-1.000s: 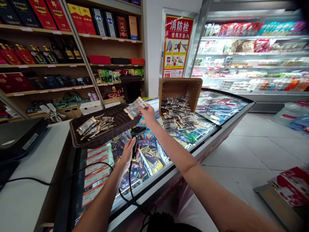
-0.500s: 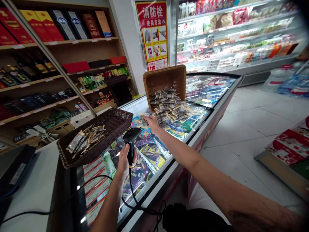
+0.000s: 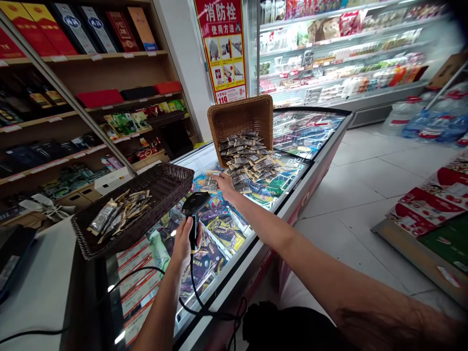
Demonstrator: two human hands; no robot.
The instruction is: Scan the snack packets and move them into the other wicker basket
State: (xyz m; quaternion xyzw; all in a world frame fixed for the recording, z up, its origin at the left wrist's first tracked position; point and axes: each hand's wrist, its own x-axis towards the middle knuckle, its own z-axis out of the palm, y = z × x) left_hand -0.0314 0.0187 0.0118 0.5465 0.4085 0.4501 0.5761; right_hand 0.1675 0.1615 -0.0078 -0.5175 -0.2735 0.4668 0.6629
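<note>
My left hand (image 3: 182,243) is wrapped round the handle of a black barcode scanner (image 3: 196,202), its head pointing up and its cable trailing down. My right hand (image 3: 224,185) reaches forward and pinches a small clear-and-tan packet (image 3: 209,182), just above the freezer's glass top; whether it holds more than one I cannot tell. A tan wicker basket (image 3: 239,114) lies tipped towards me, with a heap of similar packets (image 3: 252,161) spilling from it onto the glass. To the left, a dark brown wicker basket (image 3: 171,178) holds more packets (image 3: 122,212).
Beneath both baskets is a glass-topped chest freezer (image 3: 292,200) full of packaged goods. Shelves with boxes (image 3: 127,29) stand at the left, and a lit refrigerated display (image 3: 343,58) at the back. Red cartons (image 3: 424,207) and water bottles (image 3: 404,117) are on the right.
The view has shifted slightly, so everything sits a little further left. Both hands keep their grips, and the packet in my right hand stays at nearly the same place beside the heap.
</note>
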